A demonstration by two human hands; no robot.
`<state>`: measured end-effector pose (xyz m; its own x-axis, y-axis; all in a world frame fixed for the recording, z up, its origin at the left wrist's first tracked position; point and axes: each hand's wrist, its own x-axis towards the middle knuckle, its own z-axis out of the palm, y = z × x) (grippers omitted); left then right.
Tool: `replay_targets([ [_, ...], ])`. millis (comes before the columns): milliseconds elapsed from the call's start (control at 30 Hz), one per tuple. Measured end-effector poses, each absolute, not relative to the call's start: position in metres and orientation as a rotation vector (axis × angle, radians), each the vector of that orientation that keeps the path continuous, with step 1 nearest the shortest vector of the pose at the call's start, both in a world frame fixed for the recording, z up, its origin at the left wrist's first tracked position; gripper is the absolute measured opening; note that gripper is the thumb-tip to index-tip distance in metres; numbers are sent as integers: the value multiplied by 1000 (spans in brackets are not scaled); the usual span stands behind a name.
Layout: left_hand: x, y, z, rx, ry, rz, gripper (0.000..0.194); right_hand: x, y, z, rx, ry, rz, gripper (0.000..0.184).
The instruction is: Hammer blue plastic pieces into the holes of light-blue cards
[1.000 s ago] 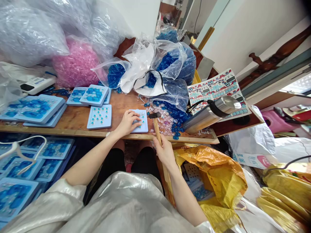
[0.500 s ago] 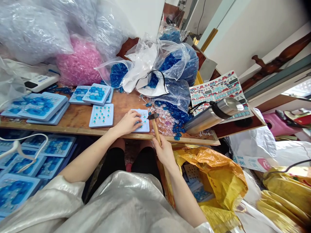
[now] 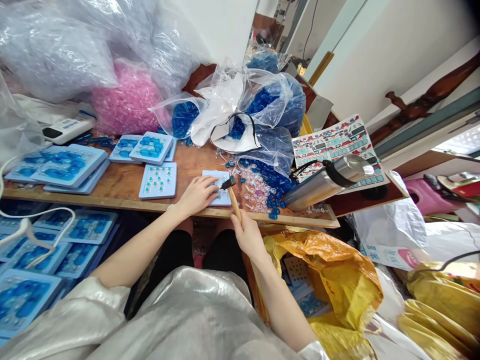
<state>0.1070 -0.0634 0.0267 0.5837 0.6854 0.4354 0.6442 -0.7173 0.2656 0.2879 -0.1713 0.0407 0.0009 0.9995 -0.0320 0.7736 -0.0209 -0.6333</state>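
Note:
My left hand [image 3: 197, 195] rests on a small light-blue plastic board [image 3: 224, 201], its fingers pressed together over the board's left part and hiding much of its surface. My right hand [image 3: 248, 236] grips the wooden handle of a small hammer [image 3: 234, 203] near the table's front edge. The hammer's dark metal head [image 3: 228, 183] sits at the board's upper right, close to my left fingertips. Loose clear and blue pieces [image 3: 258, 192] lie just right of the board.
A studded blue board [image 3: 158, 180] and stacked blue trays [image 3: 67, 168] lie left on the wooden table [image 3: 187, 172]. Bags of blue pieces [image 3: 262, 105] and pink pieces [image 3: 125, 100], a steel flask [image 3: 328, 182] and a yellow sack [image 3: 322, 265] surround the work area.
The hammer head has swung left and down, from beside the small board to over its upper right corner. My left hand stays on the board.

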Motion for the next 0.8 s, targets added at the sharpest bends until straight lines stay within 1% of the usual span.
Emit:
replay_targets([
  [433, 110, -62, 30, 2751, 1114, 814, 28, 288, -167, 41, -1843, -1818, 700, 28],
  [800, 114, -53, 39, 2764, 1150, 768, 28, 290, -170, 40, -1728, -1674, 764, 33],
])
